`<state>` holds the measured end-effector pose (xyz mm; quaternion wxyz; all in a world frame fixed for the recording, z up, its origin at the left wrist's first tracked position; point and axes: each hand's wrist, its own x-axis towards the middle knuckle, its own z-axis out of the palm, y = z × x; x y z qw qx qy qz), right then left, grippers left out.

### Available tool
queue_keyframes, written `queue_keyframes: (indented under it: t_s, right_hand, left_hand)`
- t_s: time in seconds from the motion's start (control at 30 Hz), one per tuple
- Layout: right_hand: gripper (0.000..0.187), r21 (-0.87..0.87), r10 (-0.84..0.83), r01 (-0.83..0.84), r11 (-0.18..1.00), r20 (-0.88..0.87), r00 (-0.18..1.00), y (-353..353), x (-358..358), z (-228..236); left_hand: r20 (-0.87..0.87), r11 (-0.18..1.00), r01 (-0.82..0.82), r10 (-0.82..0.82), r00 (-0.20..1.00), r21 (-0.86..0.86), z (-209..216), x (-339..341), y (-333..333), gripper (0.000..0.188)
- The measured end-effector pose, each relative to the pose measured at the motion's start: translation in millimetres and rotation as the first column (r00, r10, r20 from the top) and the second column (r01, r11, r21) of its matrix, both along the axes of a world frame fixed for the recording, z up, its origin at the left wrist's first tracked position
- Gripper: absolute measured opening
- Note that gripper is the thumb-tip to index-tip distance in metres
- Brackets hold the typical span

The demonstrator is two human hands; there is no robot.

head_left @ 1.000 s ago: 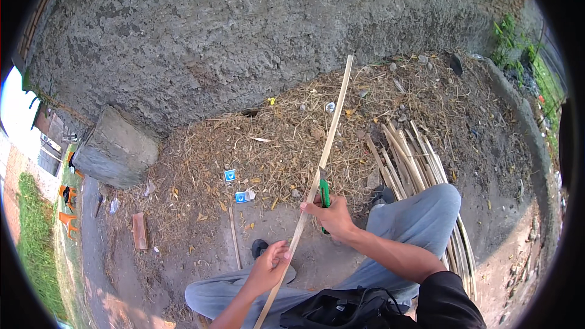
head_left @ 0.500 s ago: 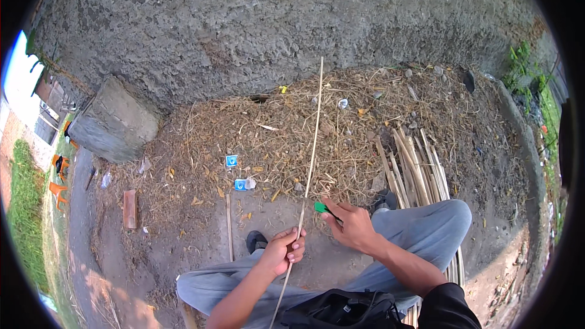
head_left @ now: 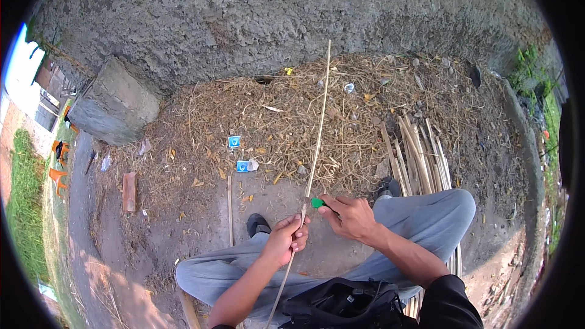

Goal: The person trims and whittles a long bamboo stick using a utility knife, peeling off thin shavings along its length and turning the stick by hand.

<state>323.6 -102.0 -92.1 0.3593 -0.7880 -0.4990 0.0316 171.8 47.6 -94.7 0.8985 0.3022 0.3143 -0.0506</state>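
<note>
A long, thin, pale wooden strip (head_left: 320, 128) runs upright between my legs, slightly bowed, its far tip near the wall. My left hand (head_left: 286, 239) is closed round its lower part, and the tail end passes down toward my lap. My right hand (head_left: 348, 216) grips a small green-handled knife (head_left: 317, 203). What looks like its short blade meets the strip just above my left fingers; my right fingers hide most of the handle.
A bundle of split wooden strips (head_left: 420, 158) lies beside and under my right leg. Dry shavings (head_left: 332, 167) cover the ground ahead, with two blue packets (head_left: 242, 166) on it. A rough wall (head_left: 292, 18) stands beyond; a concrete block (head_left: 116, 106) and a brick (head_left: 130, 192) are at left.
My right hand has shifted left with the knife, which has come against the strip. The strip's far end has tipped slightly right. My left hand keeps its hold.
</note>
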Motion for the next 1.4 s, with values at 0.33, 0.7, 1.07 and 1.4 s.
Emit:
queue_keyframes:
  t_s: [0.33, 0.7, 1.07, 1.4]
  right_hand:
    - [0.026, 0.041, 0.02, -0.019, 0.999, -0.012, 1.0, 1.4, -1.1, -3.2]
    - [0.026, 0.072, -0.05, 0.041, 0.997, 0.132, 0.99, 2.2, -0.1, -2.6]
    - [0.025, -0.025, -0.429, 0.429, 0.903, -0.011, 0.903, -9.8, 80.0, -11.4]
    - [0.025, 0.114, -0.129, 0.124, 0.986, 0.039, 0.991, -6.5, 16.0, 12.3]
  left_hand:
    - [0.031, 0.998, 0.006, -0.008, 0.999, 0.058, -0.9, -1.9, -3.2, 0.023]
    - [0.017, 0.999, 0.034, -0.035, 0.999, 0.019, 9.6, -6.2, -4.1, 0.023]
    - [-0.069, 0.98, 0.199, -0.199, 0.978, 0.004, 18.4, -30.3, -34.0, 0.025]
    - [-0.007, 0.996, 0.08, -0.08, 0.997, 0.045, 15.0, -22.9, -14.1, 0.025]
